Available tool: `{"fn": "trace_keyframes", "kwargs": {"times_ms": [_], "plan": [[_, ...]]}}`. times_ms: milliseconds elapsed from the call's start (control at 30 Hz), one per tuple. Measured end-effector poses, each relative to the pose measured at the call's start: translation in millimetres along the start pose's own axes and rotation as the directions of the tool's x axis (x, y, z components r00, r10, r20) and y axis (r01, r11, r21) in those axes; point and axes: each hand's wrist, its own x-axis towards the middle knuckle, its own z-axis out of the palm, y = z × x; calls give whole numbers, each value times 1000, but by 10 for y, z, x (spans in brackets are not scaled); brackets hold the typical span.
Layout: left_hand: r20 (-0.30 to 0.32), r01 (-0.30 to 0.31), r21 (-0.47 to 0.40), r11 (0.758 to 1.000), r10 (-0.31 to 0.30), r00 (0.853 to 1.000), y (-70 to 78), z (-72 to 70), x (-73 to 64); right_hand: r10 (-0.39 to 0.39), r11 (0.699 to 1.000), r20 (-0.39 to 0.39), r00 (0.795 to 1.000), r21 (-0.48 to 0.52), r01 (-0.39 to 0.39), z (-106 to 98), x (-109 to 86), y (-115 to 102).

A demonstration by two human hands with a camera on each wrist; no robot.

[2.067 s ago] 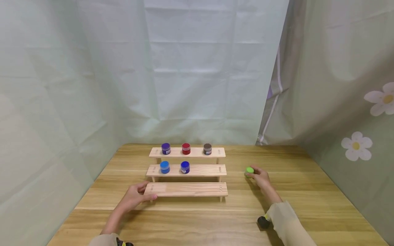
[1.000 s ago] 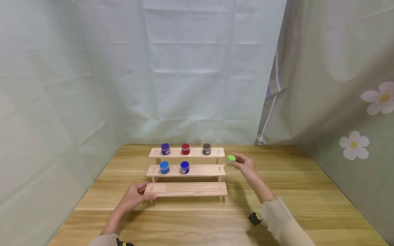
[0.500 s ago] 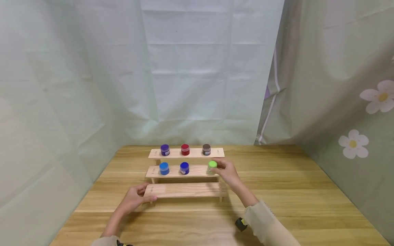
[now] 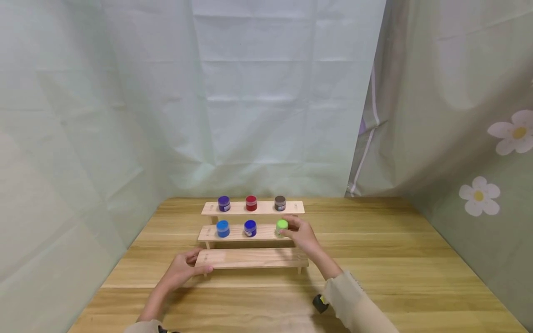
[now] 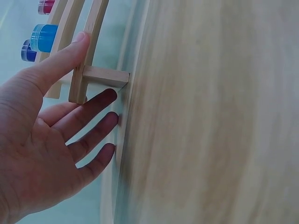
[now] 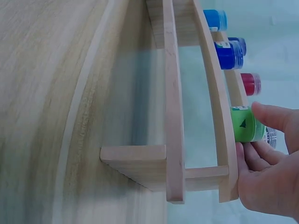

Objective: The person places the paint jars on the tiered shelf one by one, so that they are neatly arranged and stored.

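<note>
My right hand [image 4: 303, 236] holds a small paint jar with a bright green lid [image 4: 281, 225] at the right part of the middle board [image 4: 266, 231] of a three-step wooden display rack. In the right wrist view, thumb and fingers pinch the green jar [image 6: 245, 125], whose base is right at the board. My left hand [image 4: 179, 269] grips the left end of the lowest board [image 4: 254, 259], thumb on its front edge and index finger behind; the other fingers spread beneath, near the table. A light blue jar [image 4: 222, 228] and a dark blue jar [image 4: 250, 227] share the middle board.
On the top board [image 4: 266, 207] stand a purple jar [image 4: 224, 203], a red jar [image 4: 251, 203] and a dark brown jar [image 4: 280, 203]. The rack stands on a wood-grain table [image 4: 374, 259]. Pale curtains [image 4: 258, 101] hang behind and at both sides.
My right hand has carried the green jar leftward from the table at the right, up and over to the middle board, then slightly further left. My left hand stays at the rack.
</note>
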Motion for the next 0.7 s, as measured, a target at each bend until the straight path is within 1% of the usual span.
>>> {"fn": "trace_keyframes", "kwargs": {"times_ms": [167, 367, 533, 600, 700], "plan": [[0, 2, 20, 1000, -2, 1000, 41, -2, 13, -7, 1000, -14, 1000, -3, 7, -1, 14, 42], [12, 4, 31, 1000, -4, 1000, 40, -4, 45, -1, 1000, -24, 1000, 19, 2, -84, -19, 17], [32, 15, 33, 999, -16, 999, 22, -54, 59, 16, 1000, -43, 999, 12, -15, -238, -51, 30], [37, 21, 40, 999, -22, 999, 29, -83, 70, 11, 1000, -49, 999, -16, -12, -327, -63, 45], [48, 10, 69, 998, -13, 999, 54, -138, 100, 13, 998, -54, 998, -57, -16, -476, -72, 62]]}}
